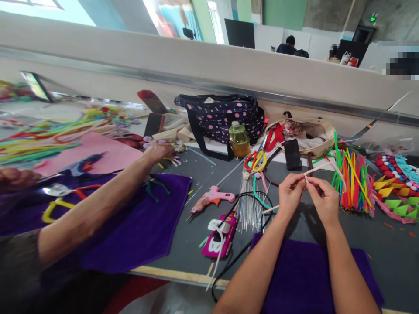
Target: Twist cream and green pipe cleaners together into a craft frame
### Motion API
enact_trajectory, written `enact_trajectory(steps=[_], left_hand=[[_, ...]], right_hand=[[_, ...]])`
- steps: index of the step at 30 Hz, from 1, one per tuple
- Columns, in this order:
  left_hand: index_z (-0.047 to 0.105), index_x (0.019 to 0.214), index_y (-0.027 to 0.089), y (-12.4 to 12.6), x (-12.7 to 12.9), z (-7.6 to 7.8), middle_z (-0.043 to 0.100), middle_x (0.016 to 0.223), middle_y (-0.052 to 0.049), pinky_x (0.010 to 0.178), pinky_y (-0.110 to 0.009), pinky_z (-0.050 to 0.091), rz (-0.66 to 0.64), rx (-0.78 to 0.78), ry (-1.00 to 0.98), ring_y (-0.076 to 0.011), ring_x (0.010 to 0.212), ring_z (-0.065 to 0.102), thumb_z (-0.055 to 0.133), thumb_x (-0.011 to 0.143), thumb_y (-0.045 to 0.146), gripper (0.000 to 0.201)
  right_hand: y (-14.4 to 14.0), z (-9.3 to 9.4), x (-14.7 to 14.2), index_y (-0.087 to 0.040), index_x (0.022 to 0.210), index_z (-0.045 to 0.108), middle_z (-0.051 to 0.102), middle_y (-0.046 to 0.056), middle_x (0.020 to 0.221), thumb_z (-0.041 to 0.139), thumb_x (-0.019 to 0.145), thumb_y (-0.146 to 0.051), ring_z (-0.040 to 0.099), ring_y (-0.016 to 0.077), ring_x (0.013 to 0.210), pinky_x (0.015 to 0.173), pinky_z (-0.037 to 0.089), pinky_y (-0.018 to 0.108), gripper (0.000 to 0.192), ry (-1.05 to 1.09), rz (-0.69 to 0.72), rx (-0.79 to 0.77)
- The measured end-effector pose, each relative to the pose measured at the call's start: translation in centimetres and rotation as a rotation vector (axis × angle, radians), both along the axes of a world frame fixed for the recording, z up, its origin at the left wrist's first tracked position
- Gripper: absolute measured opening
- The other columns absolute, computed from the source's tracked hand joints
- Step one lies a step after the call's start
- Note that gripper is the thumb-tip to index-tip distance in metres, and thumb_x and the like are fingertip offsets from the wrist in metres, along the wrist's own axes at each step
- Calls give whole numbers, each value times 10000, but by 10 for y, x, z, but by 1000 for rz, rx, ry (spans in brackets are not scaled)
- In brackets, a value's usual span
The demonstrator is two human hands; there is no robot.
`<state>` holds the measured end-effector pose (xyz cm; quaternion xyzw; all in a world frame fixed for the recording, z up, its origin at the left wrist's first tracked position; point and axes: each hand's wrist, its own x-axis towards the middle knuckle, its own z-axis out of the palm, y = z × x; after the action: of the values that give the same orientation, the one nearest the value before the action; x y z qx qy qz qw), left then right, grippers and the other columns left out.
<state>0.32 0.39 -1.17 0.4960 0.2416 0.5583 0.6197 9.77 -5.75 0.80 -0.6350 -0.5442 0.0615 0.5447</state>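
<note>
My left hand [290, 194] and my right hand [324, 197] meet above the dark table, their fingertips pinched on a cream pipe cleaner [317, 168]. One length of it runs up to the right and bends down beyond my right fingers. Another pale stem [271, 209] pokes out by my left wrist. Beneath my forearms lies a purple cloth [297, 266]. Beside my right hand is a bundle of colourful pipe cleaners [352, 183]. To the left of my left hand lie thin metal wires [250, 203] and a teal pipe cleaner [257, 192].
A pink glue gun [214, 197] with a black cord and a magenta toy-car-shaped item [221, 237] lie left of my arms. Behind are scissors [255, 160], a phone [293, 154], a bottle [239, 140] and a patterned bag [222, 117]. A co-worker's arm [98, 209] reaches across at left.
</note>
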Motion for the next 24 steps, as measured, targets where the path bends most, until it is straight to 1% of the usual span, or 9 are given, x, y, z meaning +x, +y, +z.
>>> enact_trajectory(steps=[4, 6, 8, 11, 13, 15, 17, 20, 24], left_hand=[[727, 891, 179, -4, 2, 3, 596, 859, -30, 438, -187, 405, -44, -89, -105, -59, 538, 491, 703, 746, 322, 205], [725, 870, 183, -8, 6, 4, 616, 881, -34, 544, -201, 454, -78, -137, -187, -86, 634, 544, 727, 723, 300, 188], [720, 872, 196, -13, 9, 7, 640, 932, -37, 705, -233, 483, -124, -188, -277, -119, 775, 585, 744, 706, 276, 186], [718, 940, 219, -21, 11, 11, 647, 966, -35, 839, -272, 454, -222, -202, -311, -137, 867, 581, 725, 733, 277, 215], [726, 966, 210, -25, 9, 15, 630, 957, -45, 858, -277, 437, -253, -110, -231, -154, 905, 568, 698, 765, 287, 217], [736, 972, 200, -24, 4, 19, 614, 978, -61, 873, -289, 428, -226, 7, -150, -175, 950, 557, 680, 784, 294, 218], [735, 1010, 206, -20, -2, 23, 605, 998, -70, 882, -298, 422, -186, 72, -105, -186, 979, 550, 668, 796, 304, 245], [739, 1012, 200, -10, -12, 24, 617, 995, -77, 826, -287, 431, -247, 38, -49, -184, 944, 557, 641, 818, 348, 263], [750, 926, 177, 1, -20, 22, 643, 937, -61, 690, -246, 425, -325, -124, -75, -129, 758, 568, 688, 769, 404, 283]], right_hand=[[0, 2, -9, -227, 992, 697, 680, 35, 840, 595, 865, -340, 598, 171, 737, 691, 482, 314, 198, -39, -38, 67], [-1, 4, -11, -226, 971, 697, 673, 36, 843, 603, 860, -327, 604, 178, 762, 713, 486, 323, 177, -24, -41, 98], [-2, 8, -11, -224, 927, 699, 670, 38, 858, 613, 852, -311, 610, 186, 807, 751, 486, 337, 143, 5, -47, 134], [-6, 15, -8, -221, 866, 697, 666, 36, 862, 624, 840, -291, 616, 193, 840, 787, 482, 352, 104, 122, -34, 181], [-8, 17, -5, -221, 849, 692, 667, 31, 866, 630, 833, -284, 621, 190, 838, 782, 485, 344, 90, 254, 7, 185], [-8, 17, -3, -224, 831, 689, 667, 15, 846, 644, 820, -282, 620, 176, 810, 755, 484, 318, 74, 383, 54, 178], [-7, 15, -1, -226, 809, 686, 660, -3, 799, 663, 801, -289, 605, 157, 761, 714, 475, 286, 68, 478, 93, 156], [-4, 12, 0, -217, 782, 683, 658, -7, 761, 676, 780, -319, 589, 150, 725, 690, 469, 276, 102, 560, 150, 79], [-1, 10, -4, -211, 761, 682, 661, -3, 737, 682, 759, -345, 588, 155, 693, 684, 472, 288, 134, 578, 232, -59]])
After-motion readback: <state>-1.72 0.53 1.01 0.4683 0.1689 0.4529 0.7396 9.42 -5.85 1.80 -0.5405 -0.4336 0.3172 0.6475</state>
